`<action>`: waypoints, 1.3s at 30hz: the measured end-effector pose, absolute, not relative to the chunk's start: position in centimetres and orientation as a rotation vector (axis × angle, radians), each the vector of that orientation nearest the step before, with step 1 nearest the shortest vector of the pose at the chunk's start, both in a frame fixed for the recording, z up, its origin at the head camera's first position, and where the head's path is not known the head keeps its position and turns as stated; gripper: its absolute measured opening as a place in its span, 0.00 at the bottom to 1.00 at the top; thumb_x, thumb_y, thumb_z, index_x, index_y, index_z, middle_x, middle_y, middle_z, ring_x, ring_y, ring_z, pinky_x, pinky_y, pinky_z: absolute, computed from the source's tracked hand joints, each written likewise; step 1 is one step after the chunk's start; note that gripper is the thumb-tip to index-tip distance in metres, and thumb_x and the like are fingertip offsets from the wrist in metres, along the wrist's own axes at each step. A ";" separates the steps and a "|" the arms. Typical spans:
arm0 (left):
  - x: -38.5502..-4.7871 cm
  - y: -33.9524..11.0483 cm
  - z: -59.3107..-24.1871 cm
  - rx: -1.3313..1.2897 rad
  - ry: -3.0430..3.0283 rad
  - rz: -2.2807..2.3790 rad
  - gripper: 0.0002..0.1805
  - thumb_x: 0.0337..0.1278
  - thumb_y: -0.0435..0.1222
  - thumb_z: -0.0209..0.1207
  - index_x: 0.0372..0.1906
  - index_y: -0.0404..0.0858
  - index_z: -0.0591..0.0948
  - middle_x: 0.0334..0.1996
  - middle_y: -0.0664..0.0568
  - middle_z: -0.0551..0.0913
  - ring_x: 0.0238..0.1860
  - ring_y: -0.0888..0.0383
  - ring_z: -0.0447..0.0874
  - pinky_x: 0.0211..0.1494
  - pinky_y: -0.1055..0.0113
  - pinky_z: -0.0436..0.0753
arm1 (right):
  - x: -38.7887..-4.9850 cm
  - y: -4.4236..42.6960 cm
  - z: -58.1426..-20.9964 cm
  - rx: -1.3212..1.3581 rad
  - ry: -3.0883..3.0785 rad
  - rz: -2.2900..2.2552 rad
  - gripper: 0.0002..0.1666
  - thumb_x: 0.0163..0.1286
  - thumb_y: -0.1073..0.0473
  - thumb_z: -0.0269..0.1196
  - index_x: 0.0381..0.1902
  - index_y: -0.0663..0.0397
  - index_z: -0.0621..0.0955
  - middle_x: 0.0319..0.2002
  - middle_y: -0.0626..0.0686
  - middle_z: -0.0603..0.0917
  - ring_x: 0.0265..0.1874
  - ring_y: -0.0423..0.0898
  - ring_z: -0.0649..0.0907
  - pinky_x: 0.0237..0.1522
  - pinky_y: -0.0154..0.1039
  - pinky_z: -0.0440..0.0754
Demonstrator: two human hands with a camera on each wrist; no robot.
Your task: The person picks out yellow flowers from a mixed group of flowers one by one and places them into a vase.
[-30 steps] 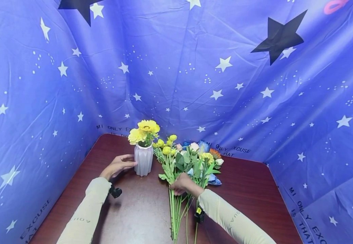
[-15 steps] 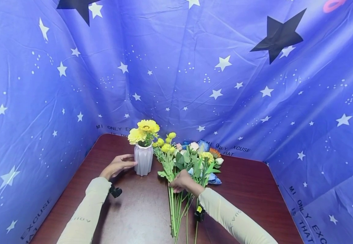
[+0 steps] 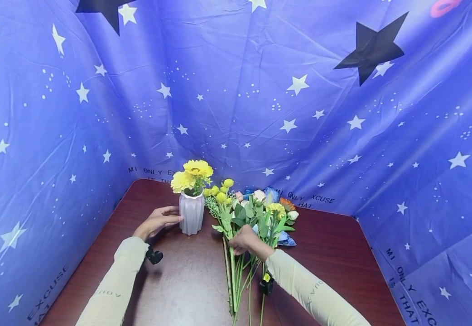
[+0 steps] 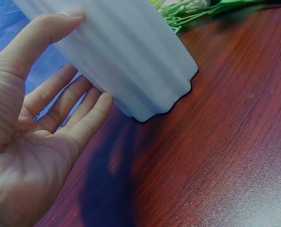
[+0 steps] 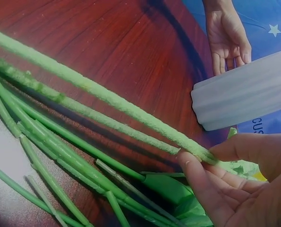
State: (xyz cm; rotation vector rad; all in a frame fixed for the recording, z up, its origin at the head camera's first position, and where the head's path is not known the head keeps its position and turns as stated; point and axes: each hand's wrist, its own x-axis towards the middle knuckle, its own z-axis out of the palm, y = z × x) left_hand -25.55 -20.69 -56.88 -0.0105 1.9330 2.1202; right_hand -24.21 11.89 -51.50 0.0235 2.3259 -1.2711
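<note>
Left hand (image 3: 158, 222) has a relaxed, uncurled grip against the vase (image 3: 192, 213), which stands upright toward the counter's (image 3: 329, 253) far edge, left of middle. Right hand (image 3: 246, 242) pinches a green stem (image 5: 107, 97) right beside the flower pile (image 3: 276, 210). Yank it and leaves could snag, imo; bump the vase and that light touch might not stop it tipping.

Across the blue starry curtain (image 3: 236, 90) I read "MI ONLY", "EXCUSE" and "IS THAT"; the cream sleeves (image 3: 313, 287) bore small, unclear lettering.
</note>
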 end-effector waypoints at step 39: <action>-25.4 -20.6 -56.8 0.027 1.922 2.139 0.37 0.64 0.28 0.64 0.72 0.18 0.62 0.70 0.25 0.68 0.50 0.65 0.85 0.71 0.50 0.77 | -24.7 11.7 -51.8 -0.038 2.146 -1.401 0.03 0.67 0.75 0.64 0.36 0.76 0.82 0.40 0.69 0.88 0.20 0.39 0.82 0.32 0.37 0.91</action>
